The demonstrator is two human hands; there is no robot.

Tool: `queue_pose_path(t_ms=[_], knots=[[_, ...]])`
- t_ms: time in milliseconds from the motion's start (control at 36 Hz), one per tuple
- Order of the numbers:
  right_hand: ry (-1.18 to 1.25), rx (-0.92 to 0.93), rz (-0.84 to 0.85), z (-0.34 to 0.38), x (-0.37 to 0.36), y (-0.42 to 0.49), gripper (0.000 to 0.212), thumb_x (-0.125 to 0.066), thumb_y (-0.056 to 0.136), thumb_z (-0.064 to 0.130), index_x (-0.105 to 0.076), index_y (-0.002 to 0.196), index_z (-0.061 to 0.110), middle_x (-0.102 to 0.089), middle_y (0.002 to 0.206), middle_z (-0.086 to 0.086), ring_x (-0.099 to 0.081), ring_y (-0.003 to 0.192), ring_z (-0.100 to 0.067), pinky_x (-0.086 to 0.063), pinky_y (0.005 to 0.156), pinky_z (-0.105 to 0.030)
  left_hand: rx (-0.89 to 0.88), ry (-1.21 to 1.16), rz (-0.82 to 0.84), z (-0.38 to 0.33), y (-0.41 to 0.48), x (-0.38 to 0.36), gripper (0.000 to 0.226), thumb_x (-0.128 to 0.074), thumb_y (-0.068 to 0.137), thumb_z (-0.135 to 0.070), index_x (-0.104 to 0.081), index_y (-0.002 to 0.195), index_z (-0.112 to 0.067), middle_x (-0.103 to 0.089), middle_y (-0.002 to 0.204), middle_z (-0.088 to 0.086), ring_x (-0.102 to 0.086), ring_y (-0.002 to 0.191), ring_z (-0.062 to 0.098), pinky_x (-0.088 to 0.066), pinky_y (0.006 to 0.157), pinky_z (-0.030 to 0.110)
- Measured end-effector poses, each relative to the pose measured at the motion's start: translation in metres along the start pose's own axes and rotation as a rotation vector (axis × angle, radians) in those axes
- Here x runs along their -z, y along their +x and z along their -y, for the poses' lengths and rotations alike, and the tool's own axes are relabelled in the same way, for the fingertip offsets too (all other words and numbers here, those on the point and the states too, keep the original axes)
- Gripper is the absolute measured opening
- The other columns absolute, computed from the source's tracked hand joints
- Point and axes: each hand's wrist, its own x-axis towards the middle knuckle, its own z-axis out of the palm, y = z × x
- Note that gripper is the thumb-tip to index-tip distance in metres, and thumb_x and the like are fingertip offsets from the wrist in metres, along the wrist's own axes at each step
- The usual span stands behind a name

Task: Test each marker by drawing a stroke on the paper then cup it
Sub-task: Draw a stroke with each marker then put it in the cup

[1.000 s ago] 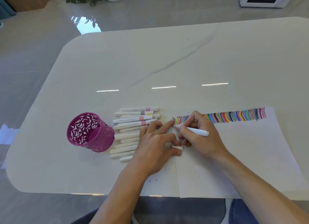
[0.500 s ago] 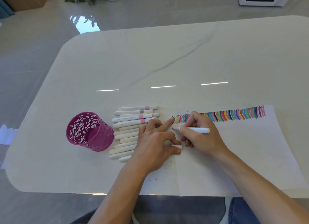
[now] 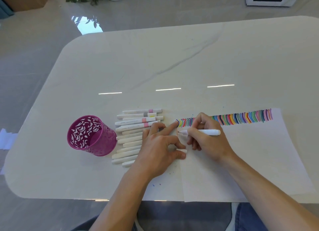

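The right hand [image 3: 207, 139] comes in from 5 o'clock, its forearm slanting across the white sheet of paper [image 3: 241, 161]. Its fingers are curled round a slim white marker [image 3: 208, 132] in a writing grip. The marker lies almost flat, rear end toward 3 o'clock and tip toward 9 o'clock at the paper's left edge. Whether the tip touches the sheet cannot be told. Just beside the tip runs a short pale pink stroke [image 3: 176, 133].

The left hand [image 3: 158, 146] reaches in from 6 o'clock and rests palm down where table and paper meet. Its index finger [image 3: 170, 127] stretches toward 1 o'clock, the tip at the paper's top left corner. The thumb and another finger pinch a small white cap [image 3: 182, 151]. The marker's tip lies between the two hands.

A band of coloured strokes [image 3: 241, 118] runs along the paper's top edge, from the left index fingertip, behind the right hand, on toward 3 o'clock. At 9 o'clock of the left hand, partly under its fingers, a row of white markers [image 3: 131, 137] lies on the white marble-look table [image 3: 155, 66]. Just beside that row, further toward 9 o'clock, a magenta perforated metal cup [image 3: 91, 135] stands on its base.
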Motion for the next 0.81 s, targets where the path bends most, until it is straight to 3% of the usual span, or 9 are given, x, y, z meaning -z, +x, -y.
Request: queue_pose_path(t_ms=[194, 278, 361, 472, 694, 806], knots=[[0.226, -0.007, -0.031, 0.010, 0.004, 0.003, 0.051, -0.069, 0.061, 0.036, -0.044, 0.083, -0.003, -0.064, 0.063, -0.019, -0.053, 0.047, -0.028, -0.040, 0.046, -0.034, -0.070, -0.044, -0.149, 0.009, 0.002, -0.002, 0.016, -0.080, 0.077, -0.044, -0.077, 0.089, -0.036, -0.050, 0.141, -0.028, -0.028, 0.128, 0.006, -0.016, 0.106, 0.022], [0.273, 0.004, -0.045, 0.010, 0.006, 0.003, 0.028, -0.063, 0.074, 0.022, -0.045, 0.081, 0.002, -0.063, 0.062, -0.018, -0.050, 0.046, -0.027, -0.038, 0.045, -0.032, -0.070, -0.073, -0.215, 0.008, 0.003, 0.004, 0.014, -0.081, 0.076, -0.042, -0.076, 0.088, -0.037, -0.056, 0.135, -0.027, -0.033, 0.127, 0.003, -0.010, 0.104, 0.009], [0.297, -0.006, -0.049, 0.014, 0.008, 0.003, 0.008, -0.053, 0.078, 0.015, -0.047, 0.078, 0.010, -0.060, 0.060, -0.016, -0.047, 0.044, -0.024, -0.035, 0.043, -0.029, -0.051, -0.102, -0.220, 0.008, 0.002, 0.011, 0.015, -0.081, 0.077, -0.042, -0.076, 0.089, -0.037, -0.058, 0.132, -0.025, -0.036, 0.128, 0.002, -0.017, 0.107, 0.014], [0.310, -0.021, -0.065, 0.017, 0.010, 0.001, 0.006, -0.052, 0.077, 0.015, -0.046, 0.075, 0.013, -0.057, 0.057, -0.016, -0.042, 0.042, -0.022, -0.031, 0.041, -0.025, -0.038, -0.035, -0.186, 0.010, -0.003, 0.013, 0.014, -0.080, 0.078, -0.043, -0.072, 0.089, -0.038, -0.059, 0.130, -0.025, -0.035, 0.130, 0.003, -0.024, 0.107, 0.028], [0.283, -0.081, -0.057, 0.014, 0.003, -0.009, 0.009, -0.050, 0.076, 0.018, -0.046, 0.069, 0.017, -0.051, 0.052, -0.013, -0.034, 0.043, -0.020, -0.026, 0.040, -0.022, -0.084, 0.083, -0.138, 0.005, -0.013, 0.004, 0.015, -0.073, 0.083, -0.046, -0.071, 0.093, -0.035, -0.050, 0.142, -0.023, -0.027, 0.137, 0.009, -0.013, 0.104, 0.021], [0.255, -0.052, -0.053, 0.020, 0.005, -0.012, 0.009, -0.052, 0.076, 0.018, -0.047, 0.069, 0.018, -0.050, 0.051, -0.010, -0.034, 0.046, -0.019, -0.025, 0.042, -0.023, -0.093, 0.061, -0.185, 0.004, -0.015, 0.007, 0.016, -0.073, 0.085, -0.046, -0.072, 0.096, -0.035, -0.058, 0.123, -0.023, -0.039, 0.124, 0.005, -0.023, 0.100, 0.022]])
